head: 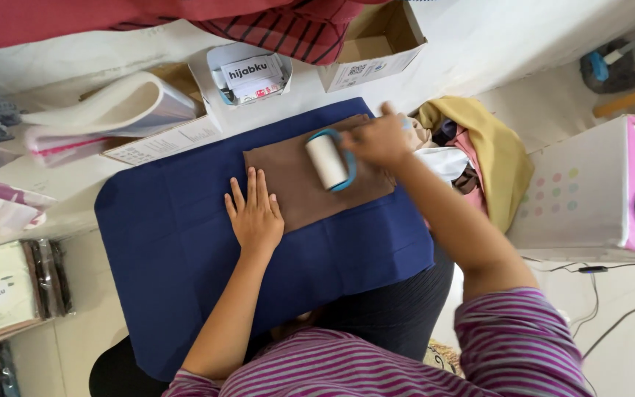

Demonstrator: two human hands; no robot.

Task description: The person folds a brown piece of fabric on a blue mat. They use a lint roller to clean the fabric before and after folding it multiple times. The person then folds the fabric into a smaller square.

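The right hand (376, 140) has its grip closed on a lint roller (328, 162) lying on brown cloth (295, 187), mid-worktop (185, 294). The left hand (255, 213) rests flat, fingers spread, across the cloth's near edge. Bare blue worktop spreads left. An open cardboard box (376, 48) stands beyond the far edge.

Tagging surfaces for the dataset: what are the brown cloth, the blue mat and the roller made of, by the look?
Brown cloth: thin matte woven fabric, folded flat, soft edges.
Blue mat: matte fabric cover, faint fold creases; padding beneath cannot be told.
Roller: white drum, probably sticky paper, in a glossy blue plastic frame, held by the right hand.
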